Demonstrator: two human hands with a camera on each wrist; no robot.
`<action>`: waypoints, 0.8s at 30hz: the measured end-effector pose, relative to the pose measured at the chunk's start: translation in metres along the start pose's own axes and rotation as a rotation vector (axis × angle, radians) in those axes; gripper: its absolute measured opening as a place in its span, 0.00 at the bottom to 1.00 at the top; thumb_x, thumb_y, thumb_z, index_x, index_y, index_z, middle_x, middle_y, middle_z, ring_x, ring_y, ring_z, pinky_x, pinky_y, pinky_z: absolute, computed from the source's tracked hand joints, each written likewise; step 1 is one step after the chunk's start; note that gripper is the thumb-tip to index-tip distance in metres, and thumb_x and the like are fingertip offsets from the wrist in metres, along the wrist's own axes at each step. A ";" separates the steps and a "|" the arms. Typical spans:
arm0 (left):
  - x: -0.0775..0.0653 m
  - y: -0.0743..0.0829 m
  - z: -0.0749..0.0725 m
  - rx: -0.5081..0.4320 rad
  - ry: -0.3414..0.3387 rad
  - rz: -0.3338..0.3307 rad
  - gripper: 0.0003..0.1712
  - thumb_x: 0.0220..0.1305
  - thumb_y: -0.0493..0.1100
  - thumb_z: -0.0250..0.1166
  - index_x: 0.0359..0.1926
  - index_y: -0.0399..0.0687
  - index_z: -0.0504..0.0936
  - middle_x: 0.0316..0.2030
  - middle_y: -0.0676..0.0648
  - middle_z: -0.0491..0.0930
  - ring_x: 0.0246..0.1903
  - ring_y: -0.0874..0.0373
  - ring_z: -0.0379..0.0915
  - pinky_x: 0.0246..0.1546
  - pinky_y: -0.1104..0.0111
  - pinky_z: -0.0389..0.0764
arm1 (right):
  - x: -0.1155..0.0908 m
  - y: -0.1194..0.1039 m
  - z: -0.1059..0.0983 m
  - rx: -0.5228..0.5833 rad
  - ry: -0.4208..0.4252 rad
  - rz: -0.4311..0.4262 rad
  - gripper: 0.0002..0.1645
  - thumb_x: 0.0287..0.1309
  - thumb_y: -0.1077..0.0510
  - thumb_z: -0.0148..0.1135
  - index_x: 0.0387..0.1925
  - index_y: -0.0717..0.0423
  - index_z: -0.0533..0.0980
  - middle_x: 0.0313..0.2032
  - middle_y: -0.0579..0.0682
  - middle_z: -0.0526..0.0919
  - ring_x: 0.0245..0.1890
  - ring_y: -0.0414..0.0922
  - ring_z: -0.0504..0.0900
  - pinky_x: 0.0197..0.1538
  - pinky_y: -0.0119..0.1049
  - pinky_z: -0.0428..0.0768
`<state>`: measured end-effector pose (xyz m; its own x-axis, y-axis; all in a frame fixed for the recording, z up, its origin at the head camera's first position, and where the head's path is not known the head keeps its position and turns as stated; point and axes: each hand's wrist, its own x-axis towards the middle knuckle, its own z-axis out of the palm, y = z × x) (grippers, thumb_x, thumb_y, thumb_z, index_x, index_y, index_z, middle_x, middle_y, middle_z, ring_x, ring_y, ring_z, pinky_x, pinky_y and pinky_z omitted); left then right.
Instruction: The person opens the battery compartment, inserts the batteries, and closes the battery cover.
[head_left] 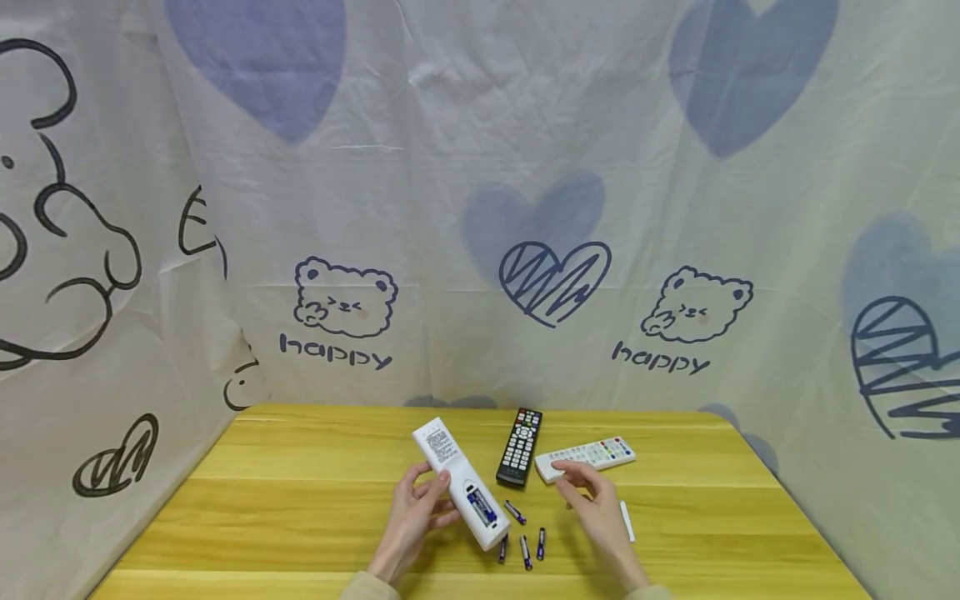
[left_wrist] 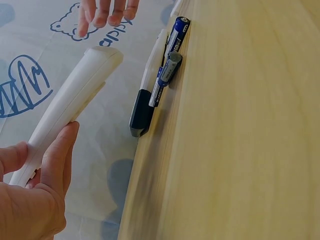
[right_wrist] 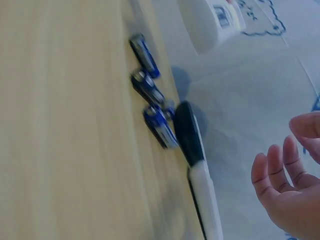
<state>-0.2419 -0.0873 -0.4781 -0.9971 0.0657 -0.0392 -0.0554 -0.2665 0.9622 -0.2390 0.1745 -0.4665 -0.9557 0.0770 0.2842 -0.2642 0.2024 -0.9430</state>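
My left hand [head_left: 411,510] grips a white remote control [head_left: 450,467], its back turned up and tilted above the table. Its battery compartment is uncovered, and blue-and-silver batteries [head_left: 481,507] lie inside. In the left wrist view, the thumb and fingers hold the remote [left_wrist: 75,95] by its sides. My right hand [head_left: 596,504] hovers to the right with bent, relaxed fingers and nothing between them; the right wrist view shows this hand [right_wrist: 295,185] apart from everything. Several loose batteries [head_left: 527,552] lie on the table between the hands, also visible in the right wrist view as batteries [right_wrist: 160,126].
A black remote control [head_left: 519,447] lies buttons up behind the loose batteries. Beside it, a second white remote [head_left: 592,454] lies buttons up, partly behind my right hand. A thin white strip [head_left: 627,521] rests on the wooden table [head_left: 285,500] right of that hand. Printed cloth hangs behind.
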 end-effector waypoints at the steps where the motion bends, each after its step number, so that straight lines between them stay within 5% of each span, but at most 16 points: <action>1: 0.000 0.000 0.000 0.000 -0.001 0.001 0.26 0.76 0.42 0.56 0.66 0.33 0.60 0.39 0.48 0.86 0.30 0.61 0.83 0.38 0.67 0.90 | 0.002 0.001 -0.003 -0.012 0.002 0.006 0.15 0.63 0.72 0.60 0.50 0.67 0.80 0.38 0.52 0.82 0.34 0.31 0.78 0.33 0.28 0.83; 8: -0.001 0.001 -0.001 0.002 -0.009 0.006 0.27 0.75 0.42 0.57 0.66 0.32 0.59 0.39 0.48 0.86 0.31 0.61 0.84 0.38 0.67 0.90 | 0.011 0.003 -0.021 -0.086 0.008 -0.027 0.15 0.60 0.74 0.60 0.49 0.69 0.80 0.38 0.52 0.82 0.35 0.31 0.76 0.36 0.27 0.81; 13: -0.001 0.001 -0.001 0.003 -0.012 0.011 0.28 0.75 0.43 0.57 0.66 0.32 0.59 0.40 0.48 0.86 0.31 0.62 0.84 0.38 0.68 0.90 | 0.017 0.006 -0.042 -0.249 -0.070 -0.096 0.13 0.55 0.74 0.63 0.44 0.68 0.82 0.35 0.56 0.83 0.35 0.28 0.74 0.40 0.26 0.80; 19: 0.000 0.000 -0.001 0.000 -0.011 0.009 0.28 0.75 0.42 0.57 0.67 0.31 0.59 0.40 0.47 0.87 0.31 0.61 0.84 0.38 0.68 0.90 | 0.026 0.001 -0.075 -0.457 -0.294 0.047 0.14 0.60 0.67 0.65 0.48 0.69 0.79 0.34 0.53 0.80 0.34 0.40 0.74 0.36 0.29 0.77; 24: 0.000 0.000 -0.001 -0.001 -0.004 0.003 0.28 0.75 0.42 0.57 0.67 0.32 0.59 0.39 0.48 0.87 0.30 0.62 0.83 0.37 0.67 0.90 | 0.030 0.002 -0.094 -0.556 -0.339 0.086 0.14 0.58 0.65 0.67 0.46 0.68 0.79 0.33 0.53 0.78 0.35 0.44 0.73 0.34 0.32 0.73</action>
<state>-0.2415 -0.0879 -0.4786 -0.9970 0.0684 -0.0353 -0.0525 -0.2676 0.9621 -0.2556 0.2691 -0.4438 -0.9824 -0.1782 0.0561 -0.1655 0.6905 -0.7041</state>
